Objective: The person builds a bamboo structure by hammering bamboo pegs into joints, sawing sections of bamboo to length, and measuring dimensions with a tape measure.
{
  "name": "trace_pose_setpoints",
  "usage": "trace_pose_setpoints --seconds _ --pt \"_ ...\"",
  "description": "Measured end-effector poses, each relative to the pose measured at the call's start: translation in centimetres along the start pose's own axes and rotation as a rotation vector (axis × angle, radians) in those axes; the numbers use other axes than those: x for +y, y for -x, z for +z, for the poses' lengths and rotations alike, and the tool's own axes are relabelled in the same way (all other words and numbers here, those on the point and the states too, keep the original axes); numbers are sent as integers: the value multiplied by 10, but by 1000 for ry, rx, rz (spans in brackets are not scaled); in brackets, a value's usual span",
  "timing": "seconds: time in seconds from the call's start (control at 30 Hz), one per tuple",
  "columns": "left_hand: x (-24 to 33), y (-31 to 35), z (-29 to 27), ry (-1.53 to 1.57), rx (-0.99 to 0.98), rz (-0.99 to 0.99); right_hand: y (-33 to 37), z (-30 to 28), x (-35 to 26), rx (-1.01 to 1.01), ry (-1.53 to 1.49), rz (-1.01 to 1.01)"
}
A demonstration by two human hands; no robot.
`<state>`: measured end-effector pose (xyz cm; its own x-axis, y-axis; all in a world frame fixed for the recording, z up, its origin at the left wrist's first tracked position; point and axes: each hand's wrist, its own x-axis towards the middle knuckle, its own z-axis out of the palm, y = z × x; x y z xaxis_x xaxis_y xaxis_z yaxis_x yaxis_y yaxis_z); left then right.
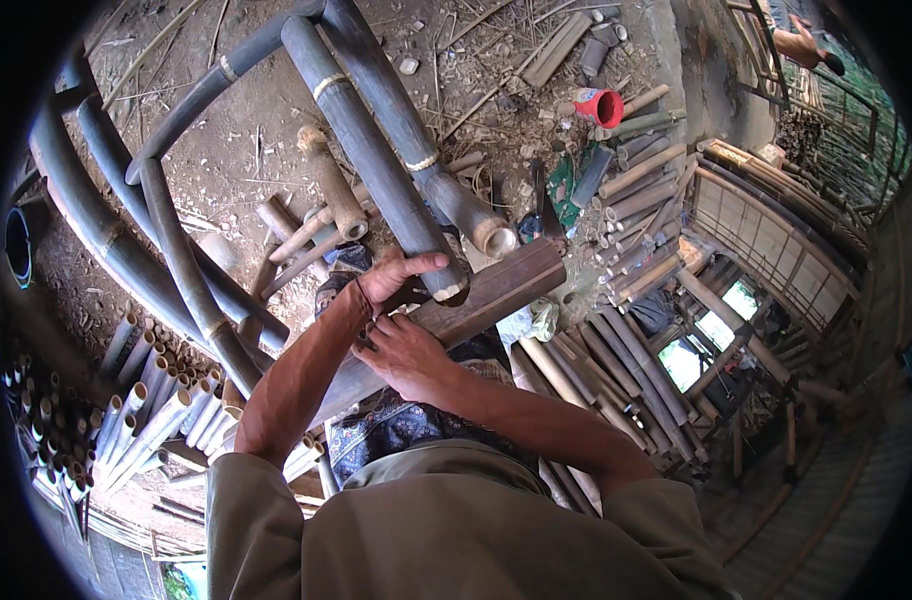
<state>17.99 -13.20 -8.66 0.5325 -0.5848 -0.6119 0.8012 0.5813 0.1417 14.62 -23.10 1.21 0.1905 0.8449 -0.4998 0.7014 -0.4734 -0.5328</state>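
Dirt floor (266,112); left hand (391,280) around bamboo (364,142)

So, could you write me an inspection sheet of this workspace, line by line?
Surface: dirt floor, strewn with chips; a brown beam lies beneath the hands.
Job's things: dark bamboo pole, with pale rings at its joints.
Clutter: short bamboo piece and a red container on the floor.
Hands: left hand holds the pole near its lower end; right hand is close beside it, grip unclear.
Cables: nothing seen.
Surroundings: stacked poles to the right, cut tubes to the left; another person at upper right.
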Motion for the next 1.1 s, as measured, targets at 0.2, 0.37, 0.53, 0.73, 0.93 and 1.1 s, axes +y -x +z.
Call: trace_pose_setpoints --seconds 0.2,0.37,0.53,0.73,0.93,1.1 --pt "10 4 -3 -62 21 -183 -3 -5 -2 -54 22 -6" --pt "-8 5 -28 28 -90 -242 -3 -15 -1 -122 -6 -38" --pt "-10 15 -15 51 28 -104 -5 -15 -5 -193 35 9" --pt "3 14 -2 -109 25 -135 49 23 -26 409 92 234" --pt "-12 29 -4 -553 -168 -149 54 34 -16 505 75 214" --pt "-28 32 -4 -542 -140 -165 73 15 -27 518 80 252"
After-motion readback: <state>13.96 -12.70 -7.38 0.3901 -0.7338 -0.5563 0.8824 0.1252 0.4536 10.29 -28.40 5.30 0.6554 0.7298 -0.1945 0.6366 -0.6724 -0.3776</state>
